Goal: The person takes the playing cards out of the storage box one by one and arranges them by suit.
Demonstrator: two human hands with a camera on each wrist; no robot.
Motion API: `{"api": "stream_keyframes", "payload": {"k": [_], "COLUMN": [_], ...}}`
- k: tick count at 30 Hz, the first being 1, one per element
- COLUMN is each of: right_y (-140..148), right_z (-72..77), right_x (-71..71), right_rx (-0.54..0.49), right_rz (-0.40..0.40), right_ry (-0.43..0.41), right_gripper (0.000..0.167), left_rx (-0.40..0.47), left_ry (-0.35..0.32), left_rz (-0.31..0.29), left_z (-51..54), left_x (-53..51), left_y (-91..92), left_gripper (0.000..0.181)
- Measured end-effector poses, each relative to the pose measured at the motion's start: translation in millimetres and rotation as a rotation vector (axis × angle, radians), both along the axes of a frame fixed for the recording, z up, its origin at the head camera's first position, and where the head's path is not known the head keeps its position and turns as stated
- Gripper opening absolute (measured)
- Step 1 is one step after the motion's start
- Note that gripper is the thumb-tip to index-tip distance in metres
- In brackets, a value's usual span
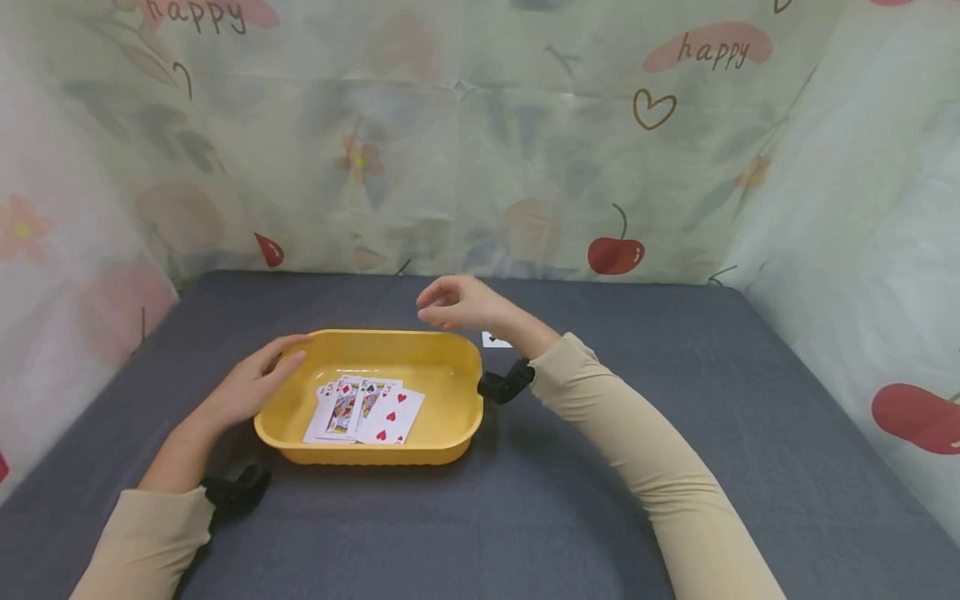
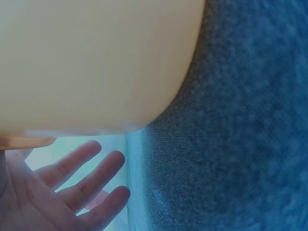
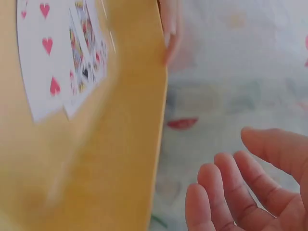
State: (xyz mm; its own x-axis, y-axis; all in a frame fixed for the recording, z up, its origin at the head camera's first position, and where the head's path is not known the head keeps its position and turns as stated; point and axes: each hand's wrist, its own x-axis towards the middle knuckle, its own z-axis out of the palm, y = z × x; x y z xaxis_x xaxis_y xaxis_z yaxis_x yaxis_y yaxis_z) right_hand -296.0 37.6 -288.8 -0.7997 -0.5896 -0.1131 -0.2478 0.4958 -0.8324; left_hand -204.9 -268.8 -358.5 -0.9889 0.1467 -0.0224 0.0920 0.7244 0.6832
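We rest left hand (image 1: 247,387), fingers apart, at left rim of yellow tray (image 1: 382,454), playing cards (image 1: 397,414) inside; right hand (image 1: 470,305) hovers by tray's far right corner, thumb and curved fingers apart.

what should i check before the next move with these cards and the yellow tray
1. Left grip at the left end of the yellow tray: ok.
2. Left grip pressing firmly: cannot tell.
3. Right grip empty: ok, nothing held.
4. Face-up cards lying inside the tray: ok.
5. Loose card inside too: not ok, it lies on the dark table, near the tray's far right corner.
6. Loose card's value readable: cannot tell, partly hidden.
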Motion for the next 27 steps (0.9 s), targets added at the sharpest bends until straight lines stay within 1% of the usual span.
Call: {"api": "stream_keyframes", "payload": {"k": [4, 9, 11, 14, 16, 21, 25, 27], "right_y": [-17.6, -35.8, -41.6, -49.2, -53.5, -61.2, -65.1, -66.3], "right_z": [-2.2, -9.6, -13.4, -19.1, -23.1, -34.2, -41.3, -43.0], "right_x": [7.5, 12.6, 13.5, 15.1, 15.7, 15.1, 14.5, 14.9], "right_rx": [0.027, 0.104, 0.139, 0.19, 0.209, 0.244, 0.289, 0.321], "right_rz": [0.079, 0.189, 0.232, 0.271, 0.28, 0.278, 0.261, 0.256], "right_ry": [-0.008, 0.01, 0.0, -0.029, -0.07, -0.116, -0.122, -0.108], "right_gripper": [0.033, 0.034, 0.035, 0.037, 0.038, 0.036, 0.035, 0.036], "left_rx": [0.002, -0.004, -0.008, -0.013, -0.014, -0.014, -0.012, -0.009], "left_ry": [0.005, 0.002, 0.001, 0.0, -0.001, -0.001, 0.002, 0.006], "left_rz": [-0.001, 0.001, 0.001, 0.0, 0.0, 0.001, -0.001, -0.004], "left_z": [0.1, 0.3, 0.3, 0.4, 0.6, 0.5, -0.3, -0.7], "left_x": [0.2, 0.1, 0.0, 0.1, 0.3, 0.5, 0.0, -0.3], "left_y": [-0.2, -0.5, -0.5, -0.3, -0.1, -0.1, -0.5, -0.7], "left_gripper": [0.058, 0.059, 0.06, 0.06, 0.06, 0.06, 0.059, 0.059]}}
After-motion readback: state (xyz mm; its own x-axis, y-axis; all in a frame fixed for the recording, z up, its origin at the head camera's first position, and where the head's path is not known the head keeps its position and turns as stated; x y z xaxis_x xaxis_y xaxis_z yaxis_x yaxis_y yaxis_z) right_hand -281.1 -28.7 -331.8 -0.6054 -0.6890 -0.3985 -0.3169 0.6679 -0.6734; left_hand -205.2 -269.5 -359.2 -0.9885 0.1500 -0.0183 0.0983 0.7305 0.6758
